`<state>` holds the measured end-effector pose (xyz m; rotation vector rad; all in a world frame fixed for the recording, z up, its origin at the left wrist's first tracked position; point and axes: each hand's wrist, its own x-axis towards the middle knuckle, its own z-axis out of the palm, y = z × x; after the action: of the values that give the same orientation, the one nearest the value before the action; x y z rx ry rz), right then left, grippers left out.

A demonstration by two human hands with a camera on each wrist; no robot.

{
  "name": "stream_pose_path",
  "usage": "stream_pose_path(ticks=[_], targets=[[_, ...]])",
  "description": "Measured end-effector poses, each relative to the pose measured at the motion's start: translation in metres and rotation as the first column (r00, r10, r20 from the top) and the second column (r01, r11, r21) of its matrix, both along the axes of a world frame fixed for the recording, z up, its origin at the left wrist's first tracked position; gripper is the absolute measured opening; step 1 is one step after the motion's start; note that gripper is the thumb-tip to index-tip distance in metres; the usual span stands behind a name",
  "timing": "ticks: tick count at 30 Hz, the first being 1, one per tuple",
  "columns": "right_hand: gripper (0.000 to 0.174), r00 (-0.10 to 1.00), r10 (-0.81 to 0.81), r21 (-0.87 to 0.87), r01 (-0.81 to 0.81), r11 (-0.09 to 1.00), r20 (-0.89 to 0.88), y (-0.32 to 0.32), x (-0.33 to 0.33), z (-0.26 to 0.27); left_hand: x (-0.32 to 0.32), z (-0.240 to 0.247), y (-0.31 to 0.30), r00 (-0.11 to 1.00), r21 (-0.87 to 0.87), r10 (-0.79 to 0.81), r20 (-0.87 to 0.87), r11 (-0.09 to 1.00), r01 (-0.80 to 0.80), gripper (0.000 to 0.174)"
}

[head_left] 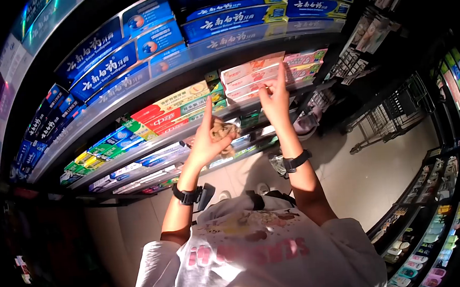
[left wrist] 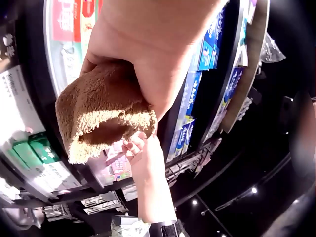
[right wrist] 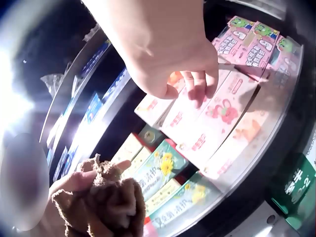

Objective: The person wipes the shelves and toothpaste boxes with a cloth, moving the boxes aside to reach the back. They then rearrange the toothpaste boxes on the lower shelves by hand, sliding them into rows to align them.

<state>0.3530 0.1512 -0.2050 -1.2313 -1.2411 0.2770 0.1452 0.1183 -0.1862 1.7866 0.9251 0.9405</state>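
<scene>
My left hand [head_left: 206,143] grips a bunched brown cloth [head_left: 226,132], its index finger stretched toward the shelf. In the left wrist view the fuzzy cloth [left wrist: 98,103] hangs in folds beneath the palm. My right hand [head_left: 276,102] is over the stacked pink toothpaste boxes [head_left: 246,77], index finger extended and the other fingers bent. In the right wrist view its fingertips lie right at the tops of the pink boxes [right wrist: 224,113], with nothing held. Left of these, near the cloth, are red, yellow and green toothpaste boxes [head_left: 166,113].
Blue toothpaste boxes [head_left: 232,23] fill the shelf above, behind a clear shelf lip [head_left: 223,43]. More packs stand on lower shelves. A shopping cart [head_left: 398,107] is on the floor [head_left: 401,155] to the right, and stocked shelves [head_left: 428,225] stand behind.
</scene>
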Motion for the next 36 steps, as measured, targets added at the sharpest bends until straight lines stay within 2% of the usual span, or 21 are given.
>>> stream_pose_path(ticks=[3, 5, 10, 11, 12, 14, 15, 18, 19, 20, 21, 22, 24, 26, 27, 28, 30, 33, 34, 35, 36], targets=[[0.078, 0.981, 0.122, -0.019, -0.126, 0.992, -0.153, 0.009, 0.038, 0.004, 0.033, 0.007, 0.022, 0.999, 0.056, -0.01, 0.041, 0.998, 0.008, 0.096], [0.075, 0.961, 0.21, -0.013, -0.216, 0.976, -0.178, 0.016, 0.057, 0.003, 0.052, 0.002, 0.034, 0.99, 0.082, -0.001, 0.143, 0.997, -0.011, 0.096], [0.069, 0.896, 0.378, -0.064, -0.402, 0.913, -0.232, 0.028, 0.076, 0.003, 0.07, 0.008, 0.032, 0.98, -0.03, 0.147, 0.134, 0.989, -0.144, 0.098], [0.068, 0.884, 0.394, -0.072, -0.423, 0.903, -0.251, 0.027, 0.077, 0.001, 0.073, 0.002, 0.034, 0.976, 0.071, 0.173, 0.134, 0.98, -0.183, 0.099], [0.068, 0.871, 0.41, -0.08, -0.445, 0.892, -0.271, 0.024, 0.076, 0.002, 0.075, 0.003, 0.031, 0.973, 0.039, 0.174, 0.15, 0.983, -0.182, 0.099], [0.069, 0.881, 0.433, -0.08, -0.454, 0.888, -0.189, 0.024, 0.079, -0.002, 0.079, 0.006, 0.025, 0.955, -0.029, 0.229, 0.187, 0.973, -0.227, 0.099], [0.069, 0.908, 0.4, -0.03, -0.406, 0.913, -0.121, 0.021, 0.077, -0.002, 0.081, 0.0, 0.024, 0.939, 0.036, 0.261, 0.222, 0.961, -0.276, 0.096], [0.075, 0.919, 0.386, 0.125, -0.375, 0.919, -0.079, -0.005, 0.069, 0.015, 0.089, 0.018, -0.002, 0.931, 0.09, 0.305, 0.201, 0.94, -0.328, 0.055], [0.075, 0.814, 0.508, 0.065, -0.512, 0.856, -0.283, -0.023, 0.061, 0.016, 0.093, 0.023, -0.004, 0.945, 0.144, 0.273, 0.181, 0.943, -0.3, 0.046], [0.075, 0.784, 0.617, 0.039, -0.616, 0.787, -0.076, -0.034, 0.055, 0.014, 0.098, 0.029, -0.006, 0.957, 0.194, 0.241, 0.161, 0.943, -0.27, 0.038], [0.074, 0.667, 0.735, -0.008, -0.741, 0.671, -0.119, -0.053, 0.037, 0.028, 0.105, 0.034, -0.007, 0.95, 0.128, 0.213, 0.23, 0.961, -0.247, 0.031], [0.073, 0.715, 0.696, 0.077, -0.691, 0.718, -0.07, -0.061, 0.024, 0.024, 0.111, 0.04, -0.008, 0.949, 0.126, 0.138, 0.282, 0.976, -0.179, 0.032], [0.068, 0.659, 0.691, 0.108, -0.696, 0.71, -0.298, -0.062, 0.024, 0.013, 0.12, 0.047, -0.01, 0.92, 0.046, 0.106, 0.377, 0.99, -0.133, 0.037], [0.06, 0.682, 0.649, 0.044, -0.677, 0.735, -0.339, -0.058, 0.04, 0.005, 0.121, 0.039, -0.008, 0.751, -0.221, -0.016, 0.66, 0.951, 0.215, 0.042], [0.051, 0.701, 0.627, 0.108, -0.633, 0.767, -0.34, -0.057, 0.042, 0.008, 0.115, 0.029, -0.001, 0.864, -0.085, -0.155, 0.48, 0.972, 0.221, 0.053], [0.046, 0.798, 0.524, 0.102, -0.52, 0.848, -0.298, -0.055, 0.045, 0.007, 0.115, 0.026, -0.001, 0.981, 0.055, -0.077, 0.177, 0.996, 0.068, 0.058], [0.043, 0.924, 0.307, 0.065, -0.3, 0.952, -0.228, -0.055, 0.062, 0.026, 0.126, 0.043, -0.007, 0.994, 0.389, 0.086, -0.066, 0.92, -0.054, 0.062], [0.042, 0.967, 0.018, 0.246, 0.046, 0.968, -0.254, -0.036, 0.097, 0.066, 0.135, 0.06, 0.004, 1.0, 0.389, 0.013, 0.001, 0.921, -0.012, 0.061], [0.041, 0.968, -0.238, 0.348, 0.197, 0.917, 0.079, -0.025, 0.121, 0.078, 0.136, 0.066, 0.006, 0.999, 0.379, -0.016, 0.04, 0.925, -0.001, 0.059], [0.04, 0.954, -0.256, 0.405, 0.175, 0.897, 0.155, -0.018, 0.133, 0.094, 0.137, 0.071, 0.007, 0.999, 0.408, -0.01, 0.043, 0.913, -0.008, 0.054], [0.036, 0.981, -0.191, 0.401, 0.159, 0.902, 0.041, -0.007, 0.139, 0.095, 0.136, 0.072, 0.008, 0.998, 0.424, -0.005, 0.062, 0.905, -0.022, 0.047]])
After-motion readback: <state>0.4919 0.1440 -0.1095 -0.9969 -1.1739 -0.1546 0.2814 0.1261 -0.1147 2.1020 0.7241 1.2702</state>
